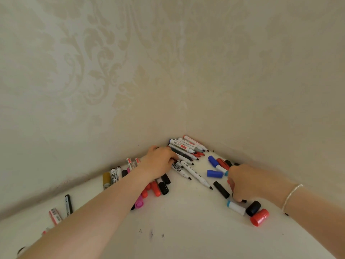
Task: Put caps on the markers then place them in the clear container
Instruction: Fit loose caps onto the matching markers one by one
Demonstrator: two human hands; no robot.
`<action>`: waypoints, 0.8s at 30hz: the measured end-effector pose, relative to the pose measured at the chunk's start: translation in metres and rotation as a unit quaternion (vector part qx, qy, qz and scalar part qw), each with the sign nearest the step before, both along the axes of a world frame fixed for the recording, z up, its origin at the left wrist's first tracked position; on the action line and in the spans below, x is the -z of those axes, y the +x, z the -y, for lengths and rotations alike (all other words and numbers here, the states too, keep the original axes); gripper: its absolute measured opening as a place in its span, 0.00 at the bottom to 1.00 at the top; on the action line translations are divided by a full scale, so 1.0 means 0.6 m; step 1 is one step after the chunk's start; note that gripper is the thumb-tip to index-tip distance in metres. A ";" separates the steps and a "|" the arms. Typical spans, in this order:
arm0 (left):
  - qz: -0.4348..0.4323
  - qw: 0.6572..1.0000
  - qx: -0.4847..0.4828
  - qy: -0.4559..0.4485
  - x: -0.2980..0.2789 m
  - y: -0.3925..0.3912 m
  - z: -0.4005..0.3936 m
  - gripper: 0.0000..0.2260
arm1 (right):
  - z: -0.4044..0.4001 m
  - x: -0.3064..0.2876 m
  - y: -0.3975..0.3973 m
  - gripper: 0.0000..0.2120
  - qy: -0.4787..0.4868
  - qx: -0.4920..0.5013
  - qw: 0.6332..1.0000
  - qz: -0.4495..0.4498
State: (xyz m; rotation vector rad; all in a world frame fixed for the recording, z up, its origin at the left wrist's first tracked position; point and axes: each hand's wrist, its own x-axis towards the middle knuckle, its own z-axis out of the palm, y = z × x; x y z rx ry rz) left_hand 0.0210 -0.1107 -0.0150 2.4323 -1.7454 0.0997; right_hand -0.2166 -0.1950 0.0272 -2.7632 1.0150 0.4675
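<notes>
1. Up in the corner of the white tabletop [186, 221], where two cream damask-papered walls [112, 71] meet, lies a heap of uncapped white-barrelled markers [184, 148].
2. Left hand [158, 161] rests on that heap, fingers curled down among the barrels; whether it actually grips one I cannot tell.
3. Right hand [242, 182], a thin silver bracelet [291, 197] on its wrist, is curled over something small and dark on the table; what it pinches is hidden.
4. Loose caps lie about it: two blue plastic caps [214, 173], a slim black cap [221, 189], a stubby black cap [253, 208] touching a wide red cap [259, 217].
5. Capped markers [115, 176] line the left wall.
</notes>
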 end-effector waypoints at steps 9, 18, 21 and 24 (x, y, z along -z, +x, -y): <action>0.047 0.992 -0.001 0.117 -0.028 -0.004 0.027 0.19 | 0.023 -0.016 0.018 0.09 0.130 0.096 0.937 0.311; 0.102 0.991 0.065 -0.057 -0.061 -0.034 0.016 0.08 | 0.012 -0.033 0.030 0.07 0.370 0.202 0.681 0.599; -0.142 0.971 0.081 -0.175 -0.096 -0.062 -0.008 0.08 | 0.012 -0.047 0.030 0.06 0.452 0.212 0.580 0.644; -0.340 0.913 0.107 -0.197 -0.120 -0.092 -0.021 0.08 | 0.011 -0.060 0.032 0.07 0.500 0.207 0.505 0.672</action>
